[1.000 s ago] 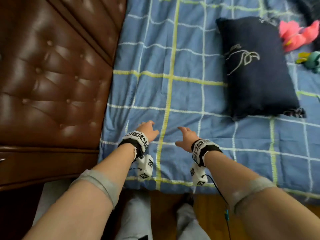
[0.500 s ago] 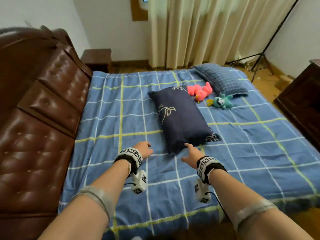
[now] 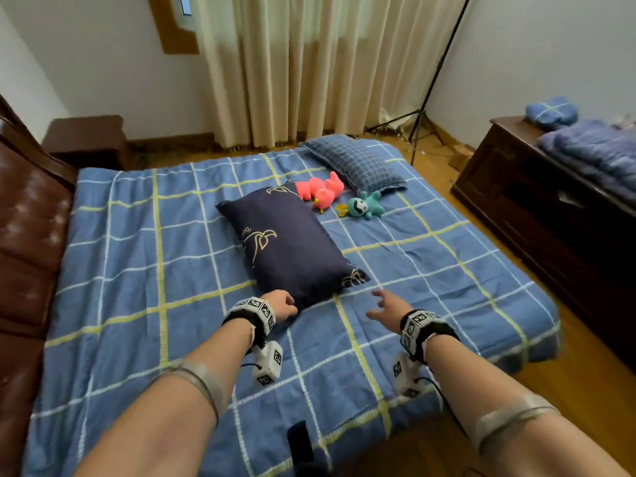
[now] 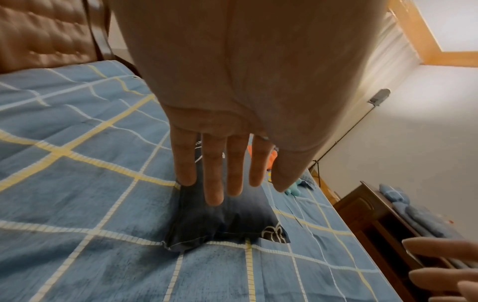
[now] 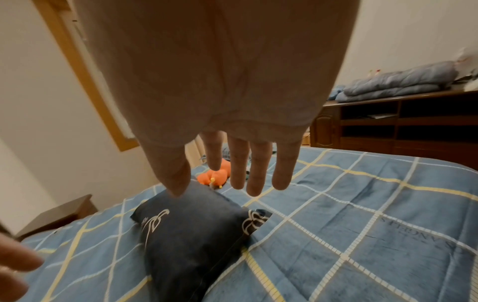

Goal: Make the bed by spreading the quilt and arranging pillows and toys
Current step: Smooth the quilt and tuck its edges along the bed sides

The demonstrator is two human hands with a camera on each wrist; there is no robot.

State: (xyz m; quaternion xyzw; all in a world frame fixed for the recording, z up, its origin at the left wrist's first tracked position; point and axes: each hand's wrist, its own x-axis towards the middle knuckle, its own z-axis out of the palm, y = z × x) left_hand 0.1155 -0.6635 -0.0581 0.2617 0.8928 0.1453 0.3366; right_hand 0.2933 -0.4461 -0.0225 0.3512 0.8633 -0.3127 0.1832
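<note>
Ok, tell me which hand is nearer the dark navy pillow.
Left. The left hand reaches the dark navy pillow at its near edge; the right hand hovers open off its near right corner.

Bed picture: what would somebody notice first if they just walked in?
Probably the dark navy pillow lying slantwise mid-bed on the blue checked quilt, with the left hand and right hand reaching for its near end. Behind it lie a pink plush toy and a teal one.
</note>
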